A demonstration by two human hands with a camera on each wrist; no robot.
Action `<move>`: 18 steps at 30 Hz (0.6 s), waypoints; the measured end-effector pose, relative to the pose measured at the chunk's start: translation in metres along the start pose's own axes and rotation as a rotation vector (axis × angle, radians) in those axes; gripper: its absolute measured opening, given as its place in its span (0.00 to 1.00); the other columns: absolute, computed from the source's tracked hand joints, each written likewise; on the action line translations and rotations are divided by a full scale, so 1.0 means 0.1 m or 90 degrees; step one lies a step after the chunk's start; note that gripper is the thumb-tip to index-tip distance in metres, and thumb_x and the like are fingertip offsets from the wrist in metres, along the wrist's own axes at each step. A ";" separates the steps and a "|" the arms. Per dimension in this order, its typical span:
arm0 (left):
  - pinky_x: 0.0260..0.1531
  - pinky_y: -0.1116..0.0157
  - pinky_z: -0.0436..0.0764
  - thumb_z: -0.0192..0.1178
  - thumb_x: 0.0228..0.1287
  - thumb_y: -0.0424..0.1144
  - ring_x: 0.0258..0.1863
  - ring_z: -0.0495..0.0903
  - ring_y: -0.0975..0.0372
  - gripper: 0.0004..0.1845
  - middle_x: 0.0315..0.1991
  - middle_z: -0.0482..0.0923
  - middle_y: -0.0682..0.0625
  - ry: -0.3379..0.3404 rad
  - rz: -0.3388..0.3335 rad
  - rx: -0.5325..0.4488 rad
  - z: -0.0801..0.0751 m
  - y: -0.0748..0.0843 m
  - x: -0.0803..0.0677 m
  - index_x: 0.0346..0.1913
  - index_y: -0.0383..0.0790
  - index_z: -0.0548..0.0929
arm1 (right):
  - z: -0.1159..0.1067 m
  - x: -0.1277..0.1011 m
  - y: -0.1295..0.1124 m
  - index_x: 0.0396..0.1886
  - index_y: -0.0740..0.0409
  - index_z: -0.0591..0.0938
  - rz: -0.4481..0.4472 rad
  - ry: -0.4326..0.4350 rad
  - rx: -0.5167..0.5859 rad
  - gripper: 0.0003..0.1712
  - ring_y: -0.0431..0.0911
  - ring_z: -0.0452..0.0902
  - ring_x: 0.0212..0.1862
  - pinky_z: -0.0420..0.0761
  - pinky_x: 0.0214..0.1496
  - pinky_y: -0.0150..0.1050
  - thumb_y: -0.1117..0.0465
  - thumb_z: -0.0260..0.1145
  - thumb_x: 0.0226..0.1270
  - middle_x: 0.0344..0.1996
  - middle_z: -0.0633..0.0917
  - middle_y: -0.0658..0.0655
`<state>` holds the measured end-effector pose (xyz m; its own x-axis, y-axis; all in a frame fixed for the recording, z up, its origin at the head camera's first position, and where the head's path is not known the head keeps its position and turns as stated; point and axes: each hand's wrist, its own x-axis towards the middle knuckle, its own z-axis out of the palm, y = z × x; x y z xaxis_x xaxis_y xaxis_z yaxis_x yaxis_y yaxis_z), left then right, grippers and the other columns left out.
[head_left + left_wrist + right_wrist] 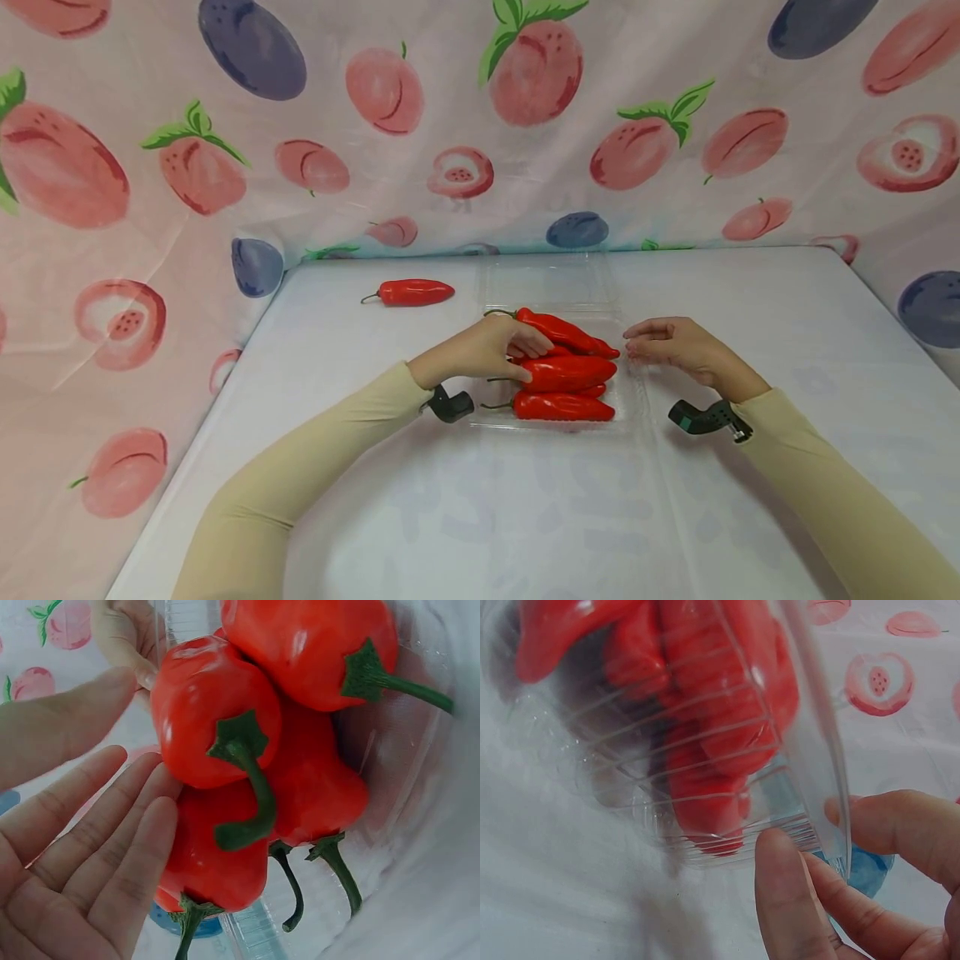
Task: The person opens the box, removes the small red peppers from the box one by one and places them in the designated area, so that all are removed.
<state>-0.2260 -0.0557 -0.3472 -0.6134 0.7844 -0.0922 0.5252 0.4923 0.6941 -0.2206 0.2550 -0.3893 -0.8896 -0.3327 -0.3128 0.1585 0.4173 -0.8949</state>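
Several red peppers [566, 372] lie piled in a clear plastic container [551, 427], their green stems toward the left. At the left side of the pile is my left hand [491, 348]. Its fingers are extended and apart in the left wrist view, with the fingertips against a red pepper [214, 712] and the thumb beside it. On the container's right side, my right hand [675, 348] pinches the thin plastic rim between thumb and fingers, as the right wrist view shows. The lower peppers are partly hidden beneath the upper ones.
A single red pepper [416, 292] lies at the back left of the white table [360, 517]. Behind the peppers, the container's transparent lid [547, 279] lies folded back. A fruit-printed cloth [420, 167] hangs behind the table.
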 end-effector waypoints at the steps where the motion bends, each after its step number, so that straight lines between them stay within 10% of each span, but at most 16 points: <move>1: 0.49 0.68 0.81 0.68 0.53 0.31 0.47 0.81 0.59 0.24 0.50 0.82 0.44 0.000 0.000 0.005 0.00 0.00 0.00 0.55 0.35 0.79 | 0.00 0.00 0.00 0.60 0.76 0.67 0.000 0.000 0.000 0.29 0.36 0.82 0.39 0.82 0.50 0.35 0.58 0.59 0.68 0.39 0.84 0.49; 18: 0.47 0.70 0.81 0.69 0.51 0.30 0.44 0.81 0.60 0.22 0.47 0.83 0.47 -0.009 -0.016 0.058 0.04 0.03 0.05 0.52 0.37 0.81 | -0.01 0.01 0.01 0.59 0.77 0.66 -0.006 -0.004 0.021 0.29 0.35 0.82 0.38 0.82 0.49 0.34 0.59 0.59 0.68 0.37 0.84 0.47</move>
<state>-0.2251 -0.0484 -0.3487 -0.6189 0.7765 -0.1187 0.5623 0.5435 0.6232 -0.2212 0.2560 -0.3905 -0.8882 -0.3422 -0.3065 0.1642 0.3866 -0.9075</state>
